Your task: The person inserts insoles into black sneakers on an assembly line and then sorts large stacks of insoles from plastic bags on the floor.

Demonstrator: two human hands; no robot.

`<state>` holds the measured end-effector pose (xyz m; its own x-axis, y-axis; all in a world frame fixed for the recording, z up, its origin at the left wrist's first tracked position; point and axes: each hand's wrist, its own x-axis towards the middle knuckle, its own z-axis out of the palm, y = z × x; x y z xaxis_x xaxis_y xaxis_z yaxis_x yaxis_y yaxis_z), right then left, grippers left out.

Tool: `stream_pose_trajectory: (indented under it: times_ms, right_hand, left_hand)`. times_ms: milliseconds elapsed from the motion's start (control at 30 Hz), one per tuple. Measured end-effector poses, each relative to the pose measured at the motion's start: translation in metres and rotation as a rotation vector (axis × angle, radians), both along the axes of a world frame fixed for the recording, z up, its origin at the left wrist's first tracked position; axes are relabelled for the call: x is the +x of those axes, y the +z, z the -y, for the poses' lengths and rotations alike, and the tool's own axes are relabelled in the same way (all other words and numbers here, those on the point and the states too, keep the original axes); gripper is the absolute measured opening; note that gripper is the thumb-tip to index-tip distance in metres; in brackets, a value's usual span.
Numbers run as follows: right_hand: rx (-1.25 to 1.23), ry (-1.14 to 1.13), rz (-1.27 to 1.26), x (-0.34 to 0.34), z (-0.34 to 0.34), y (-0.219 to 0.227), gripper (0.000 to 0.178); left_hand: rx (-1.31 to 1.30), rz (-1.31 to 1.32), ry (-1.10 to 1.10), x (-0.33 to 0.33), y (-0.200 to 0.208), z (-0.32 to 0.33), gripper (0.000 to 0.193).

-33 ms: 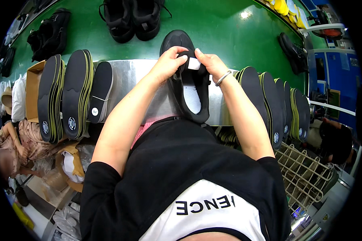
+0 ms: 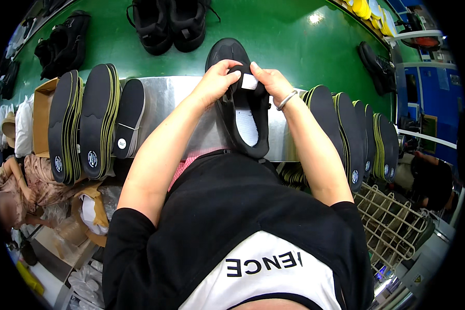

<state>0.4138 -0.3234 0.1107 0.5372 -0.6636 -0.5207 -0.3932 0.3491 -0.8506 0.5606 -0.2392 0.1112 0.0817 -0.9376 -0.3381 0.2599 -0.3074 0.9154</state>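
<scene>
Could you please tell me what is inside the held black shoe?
Inside the black shoe, a whitish textured footbed shows toward the heel. The toe interior is covered by the upper and cannot be seen.

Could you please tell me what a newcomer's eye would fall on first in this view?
Probably the black shoe in the middle, with the left hand and right hand gripping it near the white label. Next, the dark insole stacks with yellow-green edges, to the left and right. Beyond, black shoes stand out against the bright green surface.
</scene>
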Motion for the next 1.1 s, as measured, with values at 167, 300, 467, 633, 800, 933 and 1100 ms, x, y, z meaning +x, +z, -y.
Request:
stream_pose_trajectory:
  times_ms: [167,300,467,633,800,933,1100]
  right_hand:
    - [0.003,-0.009,0.016,0.001,-0.002,0.002,0.049]
    - [-0.005,-0.012,0.008,0.002,-0.002,0.002,0.049]
    - [0.016,-0.019,0.027,0.001,-0.002,0.001,0.049]
    - [-0.002,-0.032,0.046,0.002,-0.003,0.001,0.048]
    - [-0.272,-0.051,-0.042,-0.002,-0.011,-0.003,0.045]
    - [-0.330,0.014,0.067,-0.025,-0.040,-0.005,0.048]
    - [-0.354,0.068,0.021,-0.052,-0.074,0.000,0.071]
  left_hand:
    - [-0.022,-0.132,0.000,0.000,-0.005,0.001,0.030]
    - [-0.001,-0.128,-0.004,0.001,-0.005,0.001,0.029]
    - [0.000,-0.106,0.000,0.000,-0.006,0.002,0.029]
    - [-0.007,-0.109,-0.008,0.001,-0.009,0.002,0.029]
    - [-0.170,0.284,0.033,-0.007,-0.028,-0.003,0.029]
    - [-0.317,0.605,-0.028,-0.011,0.015,-0.039,0.042]
    - [-0.313,1.242,0.210,0.061,0.070,-0.112,0.042]
